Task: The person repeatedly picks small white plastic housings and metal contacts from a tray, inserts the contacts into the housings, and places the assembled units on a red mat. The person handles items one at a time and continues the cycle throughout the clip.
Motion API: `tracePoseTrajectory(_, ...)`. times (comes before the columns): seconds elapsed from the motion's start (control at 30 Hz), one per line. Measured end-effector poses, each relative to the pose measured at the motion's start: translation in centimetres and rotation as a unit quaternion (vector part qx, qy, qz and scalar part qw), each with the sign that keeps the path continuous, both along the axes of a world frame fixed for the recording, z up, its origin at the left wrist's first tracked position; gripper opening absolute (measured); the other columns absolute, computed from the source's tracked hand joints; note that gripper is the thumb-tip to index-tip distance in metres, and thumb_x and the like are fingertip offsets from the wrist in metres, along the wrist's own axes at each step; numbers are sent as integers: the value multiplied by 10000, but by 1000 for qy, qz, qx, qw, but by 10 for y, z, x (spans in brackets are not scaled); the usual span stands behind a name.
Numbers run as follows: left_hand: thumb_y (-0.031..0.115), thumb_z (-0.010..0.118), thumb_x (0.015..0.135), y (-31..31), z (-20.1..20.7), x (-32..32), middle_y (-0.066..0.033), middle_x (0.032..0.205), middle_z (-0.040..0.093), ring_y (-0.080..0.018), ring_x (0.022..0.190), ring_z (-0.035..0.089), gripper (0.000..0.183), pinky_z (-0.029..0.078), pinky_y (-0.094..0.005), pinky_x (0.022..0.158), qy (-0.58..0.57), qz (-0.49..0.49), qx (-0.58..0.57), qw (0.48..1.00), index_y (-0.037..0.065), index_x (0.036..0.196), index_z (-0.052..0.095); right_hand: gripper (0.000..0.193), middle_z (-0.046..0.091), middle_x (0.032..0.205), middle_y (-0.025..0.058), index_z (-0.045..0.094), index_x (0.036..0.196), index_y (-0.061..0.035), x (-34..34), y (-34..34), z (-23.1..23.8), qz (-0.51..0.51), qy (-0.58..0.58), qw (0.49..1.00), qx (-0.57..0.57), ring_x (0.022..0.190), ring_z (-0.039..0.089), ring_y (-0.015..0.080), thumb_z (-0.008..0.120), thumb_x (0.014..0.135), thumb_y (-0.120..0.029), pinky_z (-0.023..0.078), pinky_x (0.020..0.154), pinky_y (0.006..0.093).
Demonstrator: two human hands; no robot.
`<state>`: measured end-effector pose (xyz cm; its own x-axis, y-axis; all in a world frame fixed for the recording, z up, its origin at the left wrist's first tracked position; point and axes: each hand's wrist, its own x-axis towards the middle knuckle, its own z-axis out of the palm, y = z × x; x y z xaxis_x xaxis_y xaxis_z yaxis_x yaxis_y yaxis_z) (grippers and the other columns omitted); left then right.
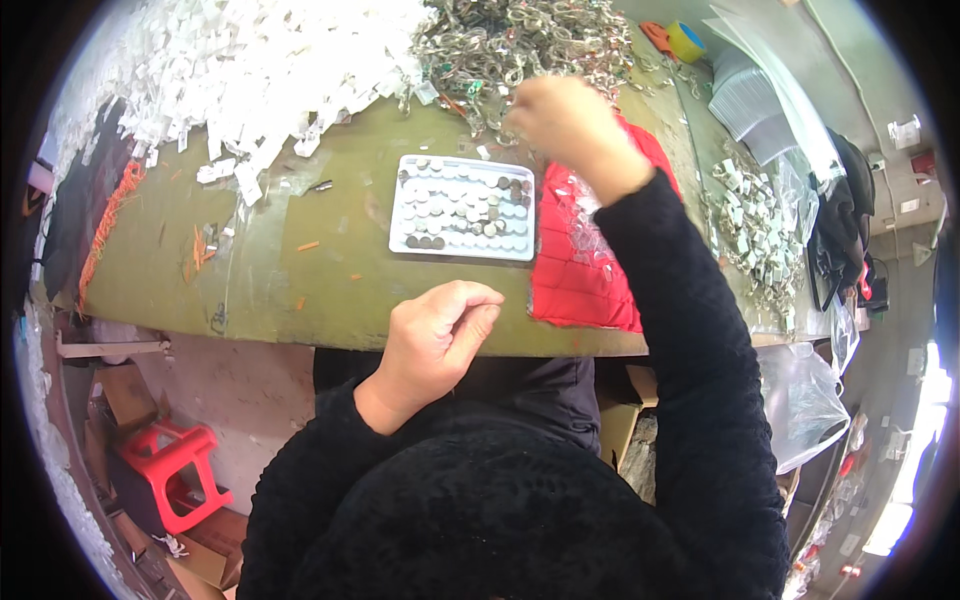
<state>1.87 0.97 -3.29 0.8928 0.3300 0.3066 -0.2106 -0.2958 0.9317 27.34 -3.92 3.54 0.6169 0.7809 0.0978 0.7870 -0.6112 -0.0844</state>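
Observation:
My left hand point(432, 338) is closed near the table's front edge, thumb pressed against the curled forefinger. Whatever it pinches, if anything, is too small to make out. Stretched forward, my right hand point(565, 122) hovers over the near edge of a heap of small clear and dark pieces point(520, 45); its fingers are blurred. Between the hands lies a shallow white tray point(465, 253) with rows of small round silvery and darker discs. Right of it, a red quilted cloth point(580, 290) carries a few clear plastic bits point(588, 225), partly under my right forearm.
A large heap of white tags point(250, 70) covers the table's far left. Small whitish pieces point(755, 220) are piled at the right, near stacked clear plastic sheets point(755, 105). A yellow-and-blue roll point(686, 42) stands at the back. Below left is a red stool point(175, 465).

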Motion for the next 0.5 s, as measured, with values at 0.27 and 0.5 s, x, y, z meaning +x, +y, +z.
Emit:
tracePoseTrajectory(0.27,77,627,949,3,3,0,-67,771,676,-93,614,598,107,457,-217,558,-1,-7,-27,1000,-1,1012,663,161,636,724,79,679,911,17,-7,-49,29,108,145,965,190,642,582,137,679,880,-142,473,616,282)
tracePoseTrajectory(0.5,139,590,988,-1,16,-8,-78,847,643,-59,535,498,213,406,-193,477,12,-7,-347,938,-7,1143,588,124,618,765,105,668,883,-27,-116,-85,16,264,52,938,217,693,632,295,724,774,-10,504,611,366)
